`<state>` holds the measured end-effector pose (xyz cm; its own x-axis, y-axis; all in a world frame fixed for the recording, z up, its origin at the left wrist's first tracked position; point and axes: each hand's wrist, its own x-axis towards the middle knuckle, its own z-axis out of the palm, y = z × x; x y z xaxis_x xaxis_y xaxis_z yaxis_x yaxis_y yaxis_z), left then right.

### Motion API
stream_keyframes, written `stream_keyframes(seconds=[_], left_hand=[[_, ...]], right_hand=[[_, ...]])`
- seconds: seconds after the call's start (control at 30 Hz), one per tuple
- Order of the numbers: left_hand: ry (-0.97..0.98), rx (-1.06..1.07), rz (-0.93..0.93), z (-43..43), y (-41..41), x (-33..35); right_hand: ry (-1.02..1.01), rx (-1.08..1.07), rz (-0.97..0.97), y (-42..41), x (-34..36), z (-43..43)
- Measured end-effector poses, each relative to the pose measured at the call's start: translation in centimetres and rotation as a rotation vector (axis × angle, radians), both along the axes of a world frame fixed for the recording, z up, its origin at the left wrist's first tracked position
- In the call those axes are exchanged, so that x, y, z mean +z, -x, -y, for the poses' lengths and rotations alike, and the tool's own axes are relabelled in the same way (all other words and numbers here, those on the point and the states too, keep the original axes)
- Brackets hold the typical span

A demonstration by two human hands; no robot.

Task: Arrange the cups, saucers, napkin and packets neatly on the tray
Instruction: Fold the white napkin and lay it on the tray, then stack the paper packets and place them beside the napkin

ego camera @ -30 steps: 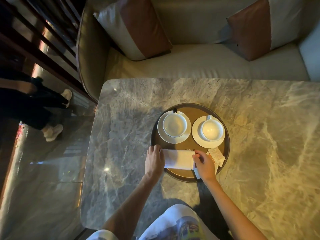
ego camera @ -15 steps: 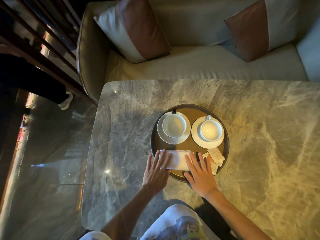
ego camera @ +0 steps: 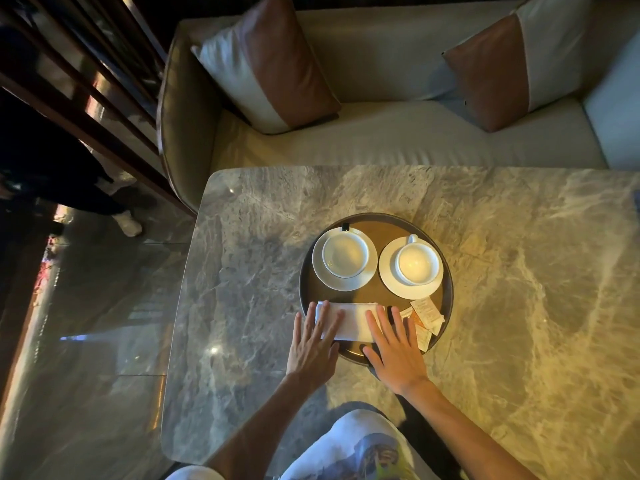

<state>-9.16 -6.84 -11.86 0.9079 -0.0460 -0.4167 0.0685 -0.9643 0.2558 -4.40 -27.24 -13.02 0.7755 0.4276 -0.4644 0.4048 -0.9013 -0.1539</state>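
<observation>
Cups (ego camera: 344, 254): white, upright on saucers (ego camera: 385, 275), far side of tray (ego camera: 377, 230)
Napkin (ego camera: 353, 322): folded flat (near side)
Packets (ego camera: 427, 313): heaped just right

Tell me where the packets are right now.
In the head view, the packets lie in a loose pile at the near-right edge of the tray, just in front of the right saucer and right of the folded napkin.

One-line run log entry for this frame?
left hand and right hand flat, pressing napkin ends | cups on saucers, far side of tray | packets right of napkin
</observation>
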Motion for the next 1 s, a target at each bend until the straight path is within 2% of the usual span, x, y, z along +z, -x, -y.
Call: stream_keyframes(seconds=[0.23, 0.33, 0.4, 0.47, 0.53, 0.57, 0.67, 0.77, 0.87, 1.0], left_hand=[[-0.001, 0.030, -0.010, 0.0, 0.1, 0.6], [0.025, 0.069, 0.037, 0.0, 0.0, 0.8], [0.124, 0.215, 0.109, 0.2, -0.2, 1.3], [0.262, 0.519, 0.201, 0.6, -0.5, 1.9], [0.331, 0.846, 0.280, 1.1, -0.9, 2.6], [0.340, 0.958, 0.297, 1.3, -0.9, 2.9], [0.368, 1.064, 0.252, 2.6, -0.9, 3.7], [0.431, 1.148, 0.015, 4.8, -1.2, 4.0], [0.505, 1.117, -0.234, 8.5, -1.6, 3.8], [0.675, 1.189, -0.369, 13.5, -2.7, 3.1]], right_hand=[[0.001, 0.021, -0.034, 0.1, 0.1, 0.1], [-0.117, -0.002, -0.031, -0.2, 0.5, 0.3], [-0.403, -0.194, -0.042, -0.5, 1.0, 0.7], [-0.731, -0.579, -0.049, -0.7, 2.2, 1.6], [-0.898, -0.906, -0.069, -1.0, 3.1, 2.9], [-0.925, -0.998, -0.080, -1.2, 3.2, 3.6], [-0.806, -1.005, -0.068, -1.8, 3.2, 5.5], [-0.588, -0.929, 0.023, -3.0, 2.8, 6.6], [-0.417, -0.883, 0.060, -4.7, 2.8, 6.6], [-0.238, -0.770, -0.011, -6.8, 3.1, 5.6]])
